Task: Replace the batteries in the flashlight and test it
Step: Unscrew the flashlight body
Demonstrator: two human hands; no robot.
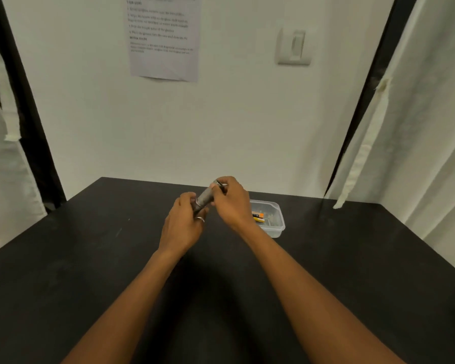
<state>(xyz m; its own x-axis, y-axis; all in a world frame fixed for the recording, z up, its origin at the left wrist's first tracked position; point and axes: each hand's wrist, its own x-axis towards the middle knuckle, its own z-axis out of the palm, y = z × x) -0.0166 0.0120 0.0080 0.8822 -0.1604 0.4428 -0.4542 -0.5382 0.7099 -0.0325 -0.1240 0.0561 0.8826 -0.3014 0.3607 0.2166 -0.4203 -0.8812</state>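
A grey metal flashlight (205, 197) is held tilted above the black table, its far end raised toward the wall. My left hand (183, 227) grips its lower near end; a ring shows on one finger. My right hand (231, 199) curls around the upper far end, hiding most of that part. Just to the right, a clear plastic tub (275, 227) sits on the table with two orange-and-black batteries (258, 216) inside, partly hidden behind my right wrist.
The black table (90, 258) runs up to a white wall with a printed sheet (164, 38) and a light switch (294, 47). White cloth (418, 127) hangs at the right and left sides beside black frame posts.
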